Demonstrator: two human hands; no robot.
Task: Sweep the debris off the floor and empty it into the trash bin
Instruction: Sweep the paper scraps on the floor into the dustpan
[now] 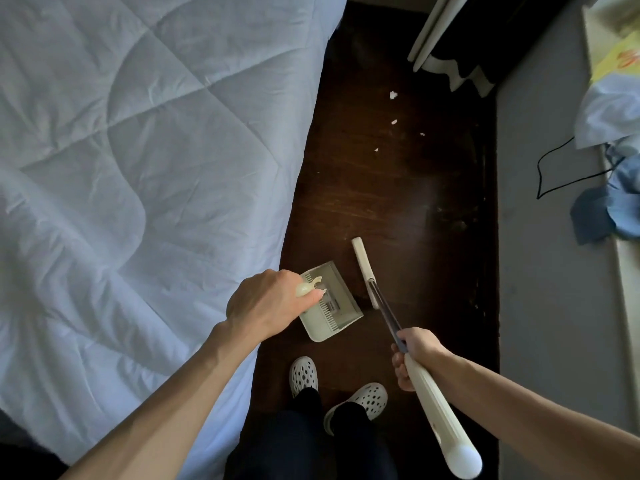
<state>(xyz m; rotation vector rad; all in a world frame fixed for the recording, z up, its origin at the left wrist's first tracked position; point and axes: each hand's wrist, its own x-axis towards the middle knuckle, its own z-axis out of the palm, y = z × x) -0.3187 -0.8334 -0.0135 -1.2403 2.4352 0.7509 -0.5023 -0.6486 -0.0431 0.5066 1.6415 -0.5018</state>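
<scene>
Standing in the narrow strip of dark floor (398, 188) between the bed (138, 168) on the left and the grey wall (547, 271) on the right, so not much room to swing anything. Left hand (266, 303) has its fingers wrapped round the top of the dustpan handle, with the dustpan (332, 303) sitting near, just ahead of the shoes (337, 386). Right hand (414, 355) is clenched around the broom (401, 327) shaft, and the broom head rests just right of the pan.

What could go wrong, I reckon:
- the duvet hangs right at the floor's left edge, so a wide stroke could flick bits under the bed where they're a pain to get back
- the debris (393, 95) is far up the floor, well apart from the pan, so a long drag might scatter the small flakes instead of gathering them
- the tiniest specks could slip past the pan's lip if it isn't flat on the floor
- that black cable (550, 171) on the right could snag if the broom wanders over

Count, biggest first: one bed, one broom, one dustpan, two shoes, one cable, and four white scraps I can clearly make out, maybe a fifth tiny speck nearer. No trash bin in view, so can't say where it is.
</scene>
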